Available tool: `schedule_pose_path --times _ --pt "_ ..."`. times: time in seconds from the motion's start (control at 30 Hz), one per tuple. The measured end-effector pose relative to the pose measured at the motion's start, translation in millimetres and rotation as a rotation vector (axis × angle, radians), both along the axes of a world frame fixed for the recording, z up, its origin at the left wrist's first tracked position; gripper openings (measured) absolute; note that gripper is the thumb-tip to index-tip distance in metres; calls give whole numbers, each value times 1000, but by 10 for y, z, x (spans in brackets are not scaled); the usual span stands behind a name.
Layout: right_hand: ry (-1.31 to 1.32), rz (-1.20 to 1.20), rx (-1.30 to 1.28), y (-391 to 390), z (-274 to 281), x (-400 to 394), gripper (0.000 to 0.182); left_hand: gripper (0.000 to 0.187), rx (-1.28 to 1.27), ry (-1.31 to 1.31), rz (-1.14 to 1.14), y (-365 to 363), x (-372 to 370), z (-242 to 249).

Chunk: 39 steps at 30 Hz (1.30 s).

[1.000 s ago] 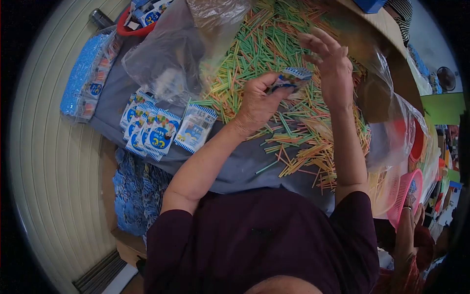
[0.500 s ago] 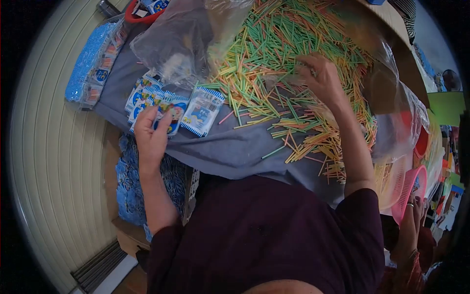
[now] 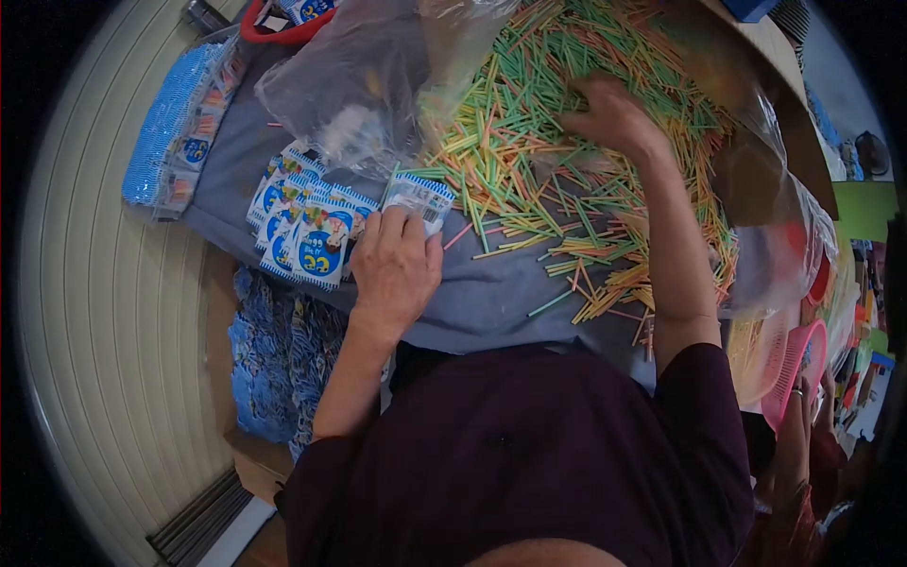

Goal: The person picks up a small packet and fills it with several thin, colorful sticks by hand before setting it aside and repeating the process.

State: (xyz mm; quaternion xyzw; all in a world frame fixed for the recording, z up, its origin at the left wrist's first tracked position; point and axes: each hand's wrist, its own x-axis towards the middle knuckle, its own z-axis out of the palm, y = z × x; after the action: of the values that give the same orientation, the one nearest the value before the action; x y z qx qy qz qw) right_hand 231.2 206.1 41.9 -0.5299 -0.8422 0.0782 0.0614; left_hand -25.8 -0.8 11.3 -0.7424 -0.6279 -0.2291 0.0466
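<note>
My left hand (image 3: 395, 269) is on a blue-and-white packet (image 3: 422, 200), its fingers bent over the packet's lower part and hiding it. Just left of that hand, a fanned group of similar printed packets (image 3: 319, 248) lies on the grey cloth. My right hand (image 3: 614, 115) reaches into a large heap of thin straw-like sticks (image 3: 529, 94) in green, yellow, orange and pink. Its thumb and forefinger are apart, with sticks beneath them; nothing shows held between them.
Clear plastic sheeting (image 3: 345, 94) lies left of the heap. A clear-sided pack with blue beading (image 3: 179, 123) stands at the far left, near a red-rimmed container (image 3: 274, 36). A pink basket (image 3: 789, 378) is at right, beside another person's hand (image 3: 798, 406).
My left hand has left the fanned packets and moved right onto the single packet. My right hand has moved slightly up and farther into the heap.
</note>
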Motion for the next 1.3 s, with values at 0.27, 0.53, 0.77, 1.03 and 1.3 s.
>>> schedule_pose_path --times 0.27,0.53,0.77,1.03,1.3 --pt "-322 -56 298 -16 -313 -266 52 6 103 33 71 34 57 -154" --pt "187 -149 222 -17 -220 174 41 12 -33 -629 69 41 -6 -108" --pt "723 -70 -135 170 -227 260 41 2 -111 -527 35 76 -105 -89" --pt "869 -196 -230 134 -198 97 19 20 136 -67 -49 1 -43 -165" --pt "1733 -52 -592 208 -215 152 16 19 126 -310 -17 3 -105 -149"
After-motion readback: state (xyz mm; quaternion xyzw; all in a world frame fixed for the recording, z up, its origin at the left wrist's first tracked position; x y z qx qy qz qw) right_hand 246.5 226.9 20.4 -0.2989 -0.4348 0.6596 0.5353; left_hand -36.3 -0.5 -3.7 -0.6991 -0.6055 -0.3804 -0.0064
